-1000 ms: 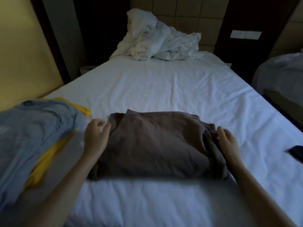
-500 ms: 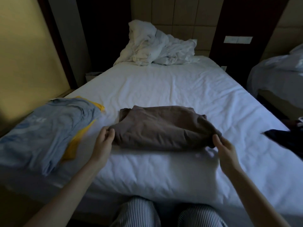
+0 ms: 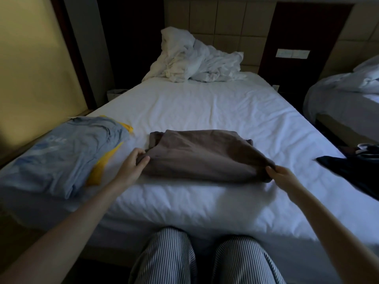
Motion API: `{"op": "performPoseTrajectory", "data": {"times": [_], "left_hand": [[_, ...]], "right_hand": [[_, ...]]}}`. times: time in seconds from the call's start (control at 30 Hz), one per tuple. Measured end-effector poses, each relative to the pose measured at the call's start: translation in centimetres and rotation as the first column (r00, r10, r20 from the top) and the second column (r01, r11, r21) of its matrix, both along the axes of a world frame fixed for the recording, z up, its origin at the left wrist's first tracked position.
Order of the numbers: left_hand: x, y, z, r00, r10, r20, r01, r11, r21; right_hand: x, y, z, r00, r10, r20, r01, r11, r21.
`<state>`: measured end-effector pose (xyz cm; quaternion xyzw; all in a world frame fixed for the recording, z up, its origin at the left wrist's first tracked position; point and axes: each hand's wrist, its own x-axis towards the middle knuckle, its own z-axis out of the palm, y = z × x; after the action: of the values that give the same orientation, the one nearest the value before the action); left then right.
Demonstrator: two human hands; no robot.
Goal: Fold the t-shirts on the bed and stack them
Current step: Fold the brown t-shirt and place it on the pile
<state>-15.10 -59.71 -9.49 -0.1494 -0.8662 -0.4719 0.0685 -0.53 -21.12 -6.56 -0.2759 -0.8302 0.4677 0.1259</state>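
Head view: pinching near corners of the folded brown t-shirt (image 3: 205, 154) with left hand (image 3: 131, 167) and right hand (image 3: 284, 178), flat on the bed (image 3: 205, 109), just right of a blue t-shirt (image 3: 61, 158).

The brown t-shirt (image 3: 201, 154) is soft, matt cloth with a few creases. The bed sheet (image 3: 205, 107) is white cloth, smooth but wrinkly. The blue t-shirt (image 3: 61, 156) at the bed sheet's left edge is thin, matt cloth. The headboard (image 3: 221, 19) looks like smooth padded squares. The trousers (image 3: 168, 261) are striped cloth.
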Motion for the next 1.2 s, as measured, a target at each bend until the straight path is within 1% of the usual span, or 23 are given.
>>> {"op": "performPoseTrajectory", "data": {"times": [0.03, 0.07, 0.1, 0.13, 0.17, 0.23, 0.3, 0.37, 0.4, 0.47, 0.6, 0.67, 0.77, 0.83, 0.93, 1.0, 1.03, 1.07, 1.1, 1.17, 1.2], "left_hand": [[-0.1, -0.4, 0.2, 0.999, -0.025, -0.044, 0.021, 0.996, -0.086], [0.0, -0.8, -0.1, 0.997, -0.058, -0.048, 0.049, 0.982, -0.182], [0.5, -1.1, -0.7, 0.995, -0.094, -0.021, 0.085, 0.962, -0.260], [1.0, -1.2, -1.7, 0.994, -0.109, 0.030, 0.113, 0.950, -0.292], [1.6, -1.3, -2.3, 0.992, -0.103, 0.076, 0.121, 0.953, -0.279], [1.9, -1.1, -2.2, 0.982, -0.074, 0.173, 0.102, 0.982, -0.160], [1.0, -0.8, -1.2, 0.960, 0.000, 0.279, 0.026, 0.995, -0.092], [-0.7, -0.6, -0.2, 0.937, 0.148, 0.315, -0.118, 0.987, -0.111], [-1.9, -0.5, 0.0, 0.923, 0.213, 0.320, -0.183, 0.976, -0.120], [-4.2, -0.1, 0.3, 0.889, 0.286, 0.359, -0.266, 0.958, -0.105], [-8.1, 1.8, 0.8, 0.853, 0.280, 0.440, -0.251, 0.960, -0.124], [-9.1, 3.4, 1.0, 0.843, 0.270, 0.465, -0.241, 0.963, -0.122], [-10.7, 4.9, 0.5, 0.832, 0.327, 0.448, -0.289, 0.945, -0.153], [-11.5, 5.3, 0.2, 0.847, 0.342, 0.406, -0.312, 0.940, -0.142], [-13.0, 5.3, -0.9, 0.914, 0.326, 0.243, -0.293, 0.942, -0.162], [-13.8, 4.9, -1.3, 0.946, 0.313, 0.088, -0.295, 0.940, -0.171], [-14.2, 4.7, -1.4, 0.950, 0.311, 0.033, -0.301, 0.938, -0.169], [-14.5, 4.5, -1.5, 0.950, 0.311, 0.013, -0.304, 0.936, -0.178], [-14.7, 4.5, -1.8, 0.947, 0.320, 0.009, -0.310, 0.925, -0.219], [-14.8, 4.8, -2.0, 0.948, 0.319, 0.014, -0.300, 0.904, -0.305], [-15.1, 4.8, -2.1, 0.947, 0.319, 0.027, -0.294, 0.900, -0.321]], "right_hand": [[0.3, 0.4, -0.3, 0.999, 0.001, 0.047, -0.003, 0.999, 0.039], [0.9, 0.4, -0.7, 0.994, 0.007, 0.113, -0.017, 0.997, 0.082], [1.6, 0.3, -1.1, 0.983, 0.027, 0.180, -0.046, 0.994, 0.104], [2.2, 0.0, -1.4, 0.972, 0.057, 0.228, -0.080, 0.992, 0.094], [2.7, -0.2, -1.5, 0.959, 0.095, 0.266, -0.116, 0.991, 0.063], [2.9, -0.3, -0.4, 0.932, 0.171, 0.319, -0.181, 0.983, 0.004], [2.2, -0.2, 0.9, 0.922, 0.188, 0.338, -0.186, 0.982, -0.038], [0.7, -0.3, 1.7, 0.936, 0.144, 0.320, -0.132, 0.989, -0.059], [-0.3, -0.4, 1.9, 0.948, 0.108, 0.298, -0.100, 0.994, -0.043], [-2.5, -0.6, 1.9, 0.969, 0.040, 0.245, -0.030, 0.999, -0.045], [-7.0, -0.1, 0.9, 0.968, -0.096, 0.230, 0.124, 0.986, -0.108], [-8.9, 0.0, 0.6, 0.962, -0.136, 0.238, 0.158, 0.984, -0.077], [-11.6, 0.1, 0.2, 0.968, -0.149, 0.200, 0.159, 0.987, -0.035], [-13.2, 0.4, -0.4, 0.968, -0.184, 0.168, 0.189, 0.982, -0.011], [-14.4, 1.6, -1.7, 0.956, -0.273, 0.110, 0.268, 0.962, 0.057], [-14.5, 3.0, -2.1, 0.956, -0.294, 0.013, 0.289, 0.946, 0.149], [-14.5, 3.7, -2.2, 0.958, -0.284, -0.036, 0.285, 0.937, 0.202], [-14.5, 4.4, -2.4, 0.961, -0.270, -0.062, 0.277, 0.930, 0.242], [-14.6, 5.0, -2.7, 0.963, -0.260, -0.070, 0.269, 0.923, 0.275], [-15.0, 5.4, -3.4, 0.970, -0.243, -0.029, 0.240, 0.920, 0.309], [-15.2, 5.4, -3.6, 0.973, -0.230, 0.014, 0.214, 0.924, 0.316]]}}
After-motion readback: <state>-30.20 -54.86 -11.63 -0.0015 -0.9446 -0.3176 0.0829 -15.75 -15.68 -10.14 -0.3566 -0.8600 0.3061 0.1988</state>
